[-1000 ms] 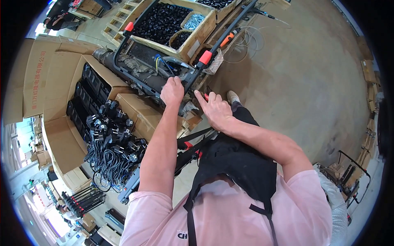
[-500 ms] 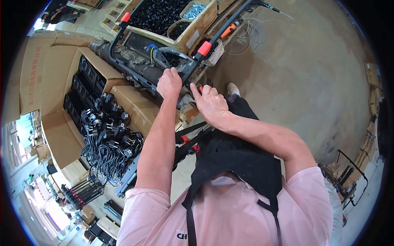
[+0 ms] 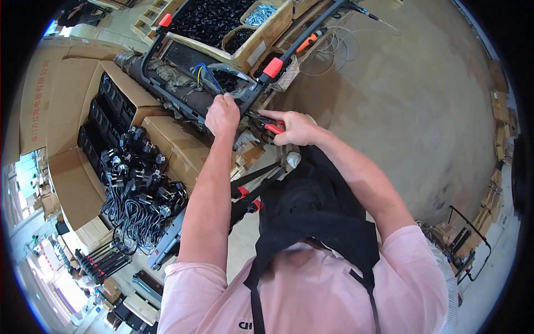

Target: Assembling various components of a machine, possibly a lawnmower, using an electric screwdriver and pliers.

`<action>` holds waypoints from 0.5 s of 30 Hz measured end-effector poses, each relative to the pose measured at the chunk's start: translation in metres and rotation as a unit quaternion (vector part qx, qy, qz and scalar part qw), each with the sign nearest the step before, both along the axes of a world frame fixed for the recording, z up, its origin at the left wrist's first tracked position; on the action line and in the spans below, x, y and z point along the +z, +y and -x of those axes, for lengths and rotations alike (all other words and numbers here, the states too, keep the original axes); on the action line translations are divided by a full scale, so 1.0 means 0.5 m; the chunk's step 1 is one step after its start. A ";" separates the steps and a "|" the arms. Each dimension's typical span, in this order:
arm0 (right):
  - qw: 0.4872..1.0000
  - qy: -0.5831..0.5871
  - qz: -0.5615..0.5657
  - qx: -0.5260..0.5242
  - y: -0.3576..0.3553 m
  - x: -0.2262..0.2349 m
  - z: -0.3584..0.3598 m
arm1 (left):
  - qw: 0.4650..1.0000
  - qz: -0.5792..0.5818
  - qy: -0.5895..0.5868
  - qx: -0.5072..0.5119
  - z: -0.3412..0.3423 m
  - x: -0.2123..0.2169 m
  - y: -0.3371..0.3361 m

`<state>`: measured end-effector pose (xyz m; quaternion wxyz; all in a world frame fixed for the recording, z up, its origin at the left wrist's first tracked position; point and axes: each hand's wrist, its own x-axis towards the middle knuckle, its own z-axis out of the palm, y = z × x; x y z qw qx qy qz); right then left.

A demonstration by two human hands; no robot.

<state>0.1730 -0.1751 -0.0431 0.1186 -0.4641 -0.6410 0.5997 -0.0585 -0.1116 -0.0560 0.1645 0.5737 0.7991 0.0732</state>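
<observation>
My left hand [image 3: 222, 115] is closed in a fist beside the lower corner of a black tubular frame [image 3: 173, 99]. Thin blue and yellow wires [image 3: 204, 72] run down to the top of that fist; the part inside it is hidden. Red-handled pliers [image 3: 273, 128] are gripped in my right hand [image 3: 297, 128], its index finger stretched toward the frame. The jaws point at the frame's end near my left hand, too small to make out clearly. A red clip-like piece [image 3: 273, 67] sits on the frame's right bar, another [image 3: 165, 20] on its left.
Beyond the frame stands a wooden tray [image 3: 253, 54] of black parts and silvery screws. An orange-handled tool [image 3: 309, 41] lies by a coiled hose [image 3: 334, 53]. At left, an open carton [image 3: 72, 183] holds black housings and bundled plug cables [image 3: 136, 178]. Folded black bars [image 3: 253, 195] stand close to my apron.
My right hand has turned and drawn back to the right, showing more of the red handles. The left fist stays by the frame. The whole view has shifted slightly.
</observation>
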 end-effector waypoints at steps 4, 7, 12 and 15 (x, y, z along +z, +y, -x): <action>0.932 0.260 0.240 -0.082 -0.013 -0.096 -0.017 | 1.000 0.001 0.001 0.002 -0.013 0.004 0.003; 0.900 0.315 0.291 -0.074 -0.005 -0.111 -0.028 | 1.000 0.000 -0.004 0.005 -0.015 0.003 0.001; 0.999 0.004 0.031 0.035 0.016 -0.045 -0.008 | 1.000 0.004 0.003 0.018 -0.009 -0.001 -0.002; 0.958 -0.259 -0.005 0.124 0.025 -0.004 0.008 | 1.000 0.000 -0.007 0.028 -0.013 0.000 -0.005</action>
